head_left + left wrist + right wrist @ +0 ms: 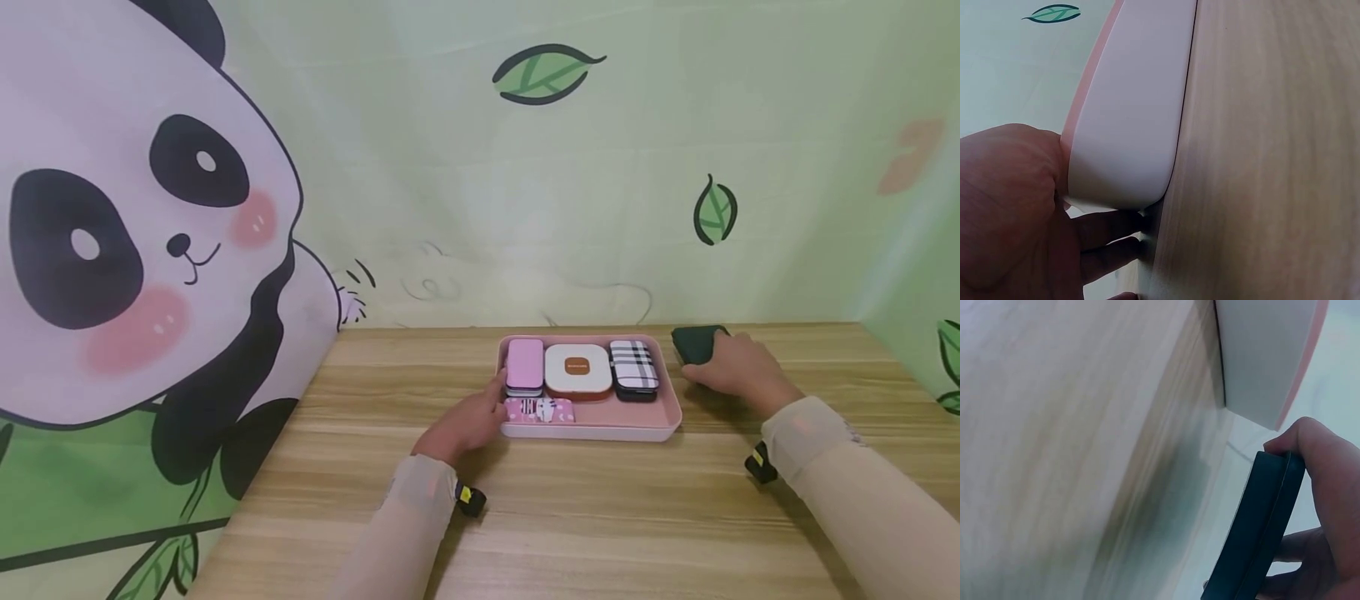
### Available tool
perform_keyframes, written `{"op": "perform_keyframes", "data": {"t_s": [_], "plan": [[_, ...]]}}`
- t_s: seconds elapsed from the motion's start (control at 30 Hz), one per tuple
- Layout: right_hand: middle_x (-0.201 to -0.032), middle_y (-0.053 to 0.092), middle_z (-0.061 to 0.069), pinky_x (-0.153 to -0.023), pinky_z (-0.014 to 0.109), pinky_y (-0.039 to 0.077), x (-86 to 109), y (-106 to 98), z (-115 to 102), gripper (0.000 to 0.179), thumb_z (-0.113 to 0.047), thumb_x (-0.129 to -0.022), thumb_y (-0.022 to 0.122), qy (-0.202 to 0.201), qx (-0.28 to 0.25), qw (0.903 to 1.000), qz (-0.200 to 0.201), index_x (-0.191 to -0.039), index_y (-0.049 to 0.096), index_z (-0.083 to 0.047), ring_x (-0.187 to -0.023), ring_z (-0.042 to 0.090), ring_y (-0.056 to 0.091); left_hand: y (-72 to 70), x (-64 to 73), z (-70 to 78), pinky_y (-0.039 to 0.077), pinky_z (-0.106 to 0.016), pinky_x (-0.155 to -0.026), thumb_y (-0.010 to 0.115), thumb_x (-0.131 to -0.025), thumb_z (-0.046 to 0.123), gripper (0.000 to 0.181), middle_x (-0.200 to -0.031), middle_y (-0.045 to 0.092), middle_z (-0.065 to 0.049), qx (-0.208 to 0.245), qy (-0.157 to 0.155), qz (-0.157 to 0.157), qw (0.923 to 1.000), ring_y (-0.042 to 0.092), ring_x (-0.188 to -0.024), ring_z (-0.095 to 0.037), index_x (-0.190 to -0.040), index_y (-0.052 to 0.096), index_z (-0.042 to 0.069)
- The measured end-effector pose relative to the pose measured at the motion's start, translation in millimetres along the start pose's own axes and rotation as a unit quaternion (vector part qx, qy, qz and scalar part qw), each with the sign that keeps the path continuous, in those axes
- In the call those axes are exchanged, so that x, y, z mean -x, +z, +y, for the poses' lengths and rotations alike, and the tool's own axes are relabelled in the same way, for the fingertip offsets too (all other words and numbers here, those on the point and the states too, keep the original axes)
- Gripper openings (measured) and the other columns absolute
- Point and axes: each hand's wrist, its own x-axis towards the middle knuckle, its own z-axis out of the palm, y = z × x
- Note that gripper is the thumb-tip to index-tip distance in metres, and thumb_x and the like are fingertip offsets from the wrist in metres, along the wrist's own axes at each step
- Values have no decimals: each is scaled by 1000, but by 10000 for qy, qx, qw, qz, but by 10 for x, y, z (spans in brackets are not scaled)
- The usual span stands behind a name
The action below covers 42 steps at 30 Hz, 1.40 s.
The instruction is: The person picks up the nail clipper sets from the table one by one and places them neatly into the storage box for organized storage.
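My right hand point(741, 372) grips a dark green rectangular case point(693, 344), thumb on one edge and fingers around the far side. In the right wrist view the case point(1254, 531) is held above the table, over its shadow. My left hand point(468, 421) holds the left front corner of a pink and white tray point(615, 412), its fingers against the outer wall. Inside the tray are a pink case point(525, 362), a white rounded box point(577, 383) with a brown label, a black-and-white plaid case point(634, 364) and a pink cat-print item point(540, 410).
The wood-grain table point(600, 517) meets a pale green backdrop point(450, 167) just behind the tray. A large printed panda point(187, 275) fills the left side. Each wrist wears a black camera.
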Motion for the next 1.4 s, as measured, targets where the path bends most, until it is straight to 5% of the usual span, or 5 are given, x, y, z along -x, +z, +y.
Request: {"op": "perform_keyframes", "data": {"t_s": [0.37, 0.87, 1.4], "plan": [[-127, 47, 47, -86, 64, 48, 80, -156, -122, 99, -51, -83, 63, -2, 45, 10000, -1, -140, 32, 24, -99, 49, 54, 15, -27, -14, 39, -40, -97, 32, -105, 34, 64, -167, 21, 2, 0, -6, 25, 10000, 47, -120, -24, -163, 5, 28], [-126, 46, 44, -84, 63, 50, 115, -213, -326, 100, -53, -83, 64, -34, 22, 9999, 166, -143, 32, 20, -97, 47, 54, 12, -4, 0, 37, -42, -104, 32, -104, 35, 64, -168, 18, 5, 220, -154, -34, 9996, 43, -125, -23, -162, 5, 31], [-134, 43, 46, -91, 66, 48, 119, -231, -550, 103, -57, -84, 64, -485, 350, 9979, 230, -148, 29, 17, -109, 54, 55, -8, 14, 10, 37, -42, -100, 33, -105, 33, 64, -168, 18, 3, 277, -65, -75, 9996, 43, -125, -24, -162, 5, 29]]}}
